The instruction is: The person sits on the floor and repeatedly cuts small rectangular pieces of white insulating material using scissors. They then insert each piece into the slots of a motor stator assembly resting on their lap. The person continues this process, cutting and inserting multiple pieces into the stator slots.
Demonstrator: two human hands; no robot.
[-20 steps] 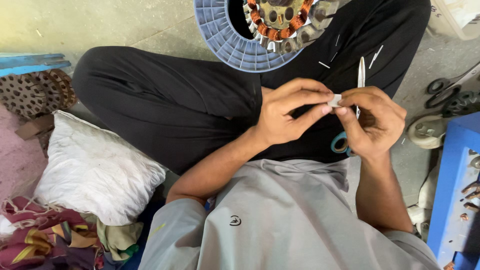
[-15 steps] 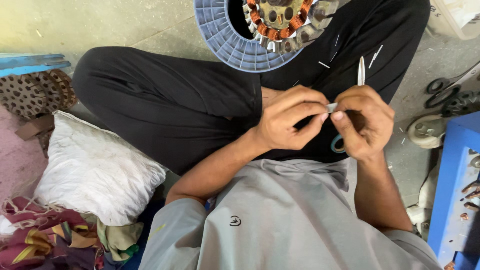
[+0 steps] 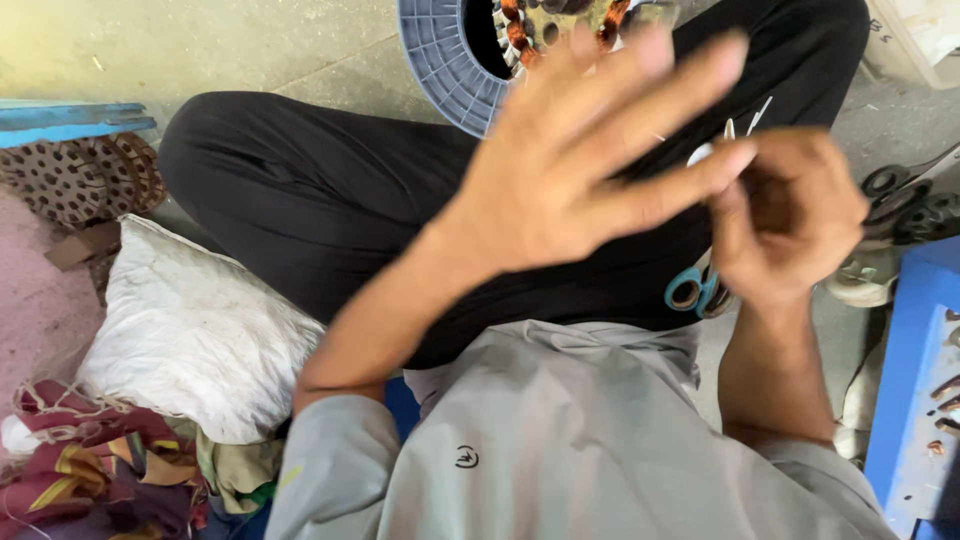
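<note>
My left hand (image 3: 570,170) is lifted toward the camera, blurred, with its fingers spread and nothing in it. My right hand (image 3: 790,215) is closed around a pair of scissors (image 3: 695,290) with blue handles, whose blades point up past the fingers. A small white piece (image 3: 700,153) shows at the tips of my left fingers and right thumb; which hand holds it is unclear. Both hands hover over my lap in black trousers. Beyond my knees lies a blue plastic spool (image 3: 440,60) with a motor stator with copper windings (image 3: 560,20) resting in it.
A white cushion (image 3: 190,330) and a heap of patterned cloth (image 3: 90,480) lie at the left. A brown perforated sandal (image 3: 80,180) sits beside a blue board (image 3: 70,120). At the right are a blue box (image 3: 910,400) and black-handled scissors (image 3: 900,190) on the floor.
My left hand has let go of the small white piece and risen toward the camera with fingers spread. The right hand still holds the scissors, lifted slightly.
</note>
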